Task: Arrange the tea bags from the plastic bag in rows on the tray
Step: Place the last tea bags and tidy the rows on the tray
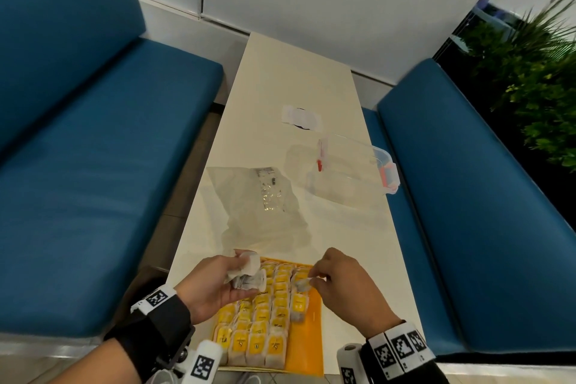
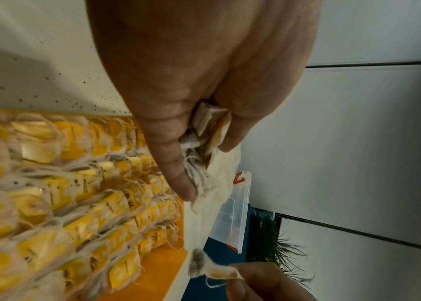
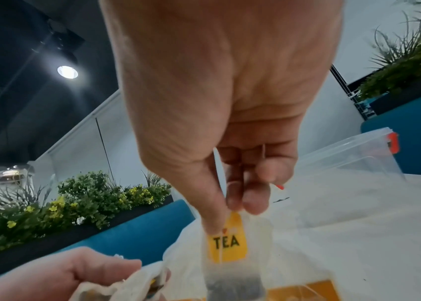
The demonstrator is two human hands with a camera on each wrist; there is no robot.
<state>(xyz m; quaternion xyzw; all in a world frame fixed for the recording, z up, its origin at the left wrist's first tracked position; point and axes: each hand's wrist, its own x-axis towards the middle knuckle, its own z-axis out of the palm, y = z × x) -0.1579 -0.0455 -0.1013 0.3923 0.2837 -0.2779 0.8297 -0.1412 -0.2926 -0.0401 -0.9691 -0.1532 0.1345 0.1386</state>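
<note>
An orange tray [image 1: 308, 340] lies at the table's near edge, with several rows of yellow-tagged tea bags [image 1: 261, 321] covering its left and middle. My left hand [image 1: 224, 277] hovers over the tray's far left corner and grips a bunch of tea bags [image 1: 249, 271], seen crumpled in the left wrist view [image 2: 204, 142]. My right hand [image 1: 339, 277] pinches a single tea bag [image 1: 301, 284] by its yellow "TEA" tag [image 3: 227, 242] above the tray's far right part. The clear plastic bag [image 1: 258, 206] lies flat beyond the tray.
A clear plastic box [image 1: 349, 168] with orange clasps sits on the table's right side. A white patch [image 1: 300, 117] lies further back. Blue bench seats [image 1: 93, 196] flank the narrow cream table [image 1: 280, 78]. Green plants [image 1: 536, 72] stand at the right.
</note>
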